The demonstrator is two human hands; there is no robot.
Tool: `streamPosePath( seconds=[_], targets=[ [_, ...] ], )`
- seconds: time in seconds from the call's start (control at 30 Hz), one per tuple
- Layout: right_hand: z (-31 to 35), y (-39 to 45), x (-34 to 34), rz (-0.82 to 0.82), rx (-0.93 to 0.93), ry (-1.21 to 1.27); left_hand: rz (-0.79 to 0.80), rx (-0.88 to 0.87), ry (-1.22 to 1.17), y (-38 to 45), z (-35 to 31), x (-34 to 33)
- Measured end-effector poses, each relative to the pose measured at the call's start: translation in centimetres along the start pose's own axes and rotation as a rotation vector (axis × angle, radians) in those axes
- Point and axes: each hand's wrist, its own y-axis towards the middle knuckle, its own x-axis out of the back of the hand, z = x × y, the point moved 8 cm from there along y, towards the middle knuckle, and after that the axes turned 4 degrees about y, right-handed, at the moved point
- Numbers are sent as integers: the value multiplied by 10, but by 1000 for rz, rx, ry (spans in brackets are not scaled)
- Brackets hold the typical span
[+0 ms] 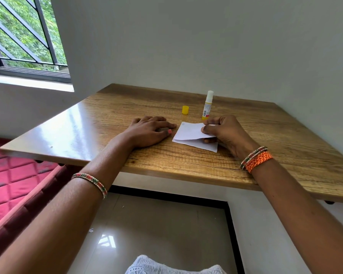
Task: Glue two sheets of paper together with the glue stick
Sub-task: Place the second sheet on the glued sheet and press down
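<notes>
An uncapped glue stick [207, 104] stands upright at the 12 o'clock side of a wooden table [71, 131], its yellow-and-red label printed with text too small to read. Its yellow cap [185, 110] sits apart at the stick's 9 o'clock. Toward 6 o'clock from the stick, the right hand [223, 131] pinches the right edge of the upper sheet of paper [190, 131] between thumb and curled fingers, lifting that edge off the lower sheet [198, 145] — whether any glue lies between the two cannot be made out, and the hand hides the right part of both. The left hand [150, 131] grasps nothing: it rests palm-down on the table at the sheets' 9 o'clock, fingers spread, fingertips just beside the paper's left corner. Beaded bangles circle both forearms, with an orange woven band [258, 161] on the right wrist. The table's right end is cut off by the frame — so is the window [24, 36] at 10 o'clock.
</notes>
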Motion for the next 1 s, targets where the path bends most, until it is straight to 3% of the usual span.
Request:
streamPosePath(
  seconds=[1.0],
  targets=[
    [2,5,1,-122,122,-266,40,11,-56,0,2,0]
  ],
)
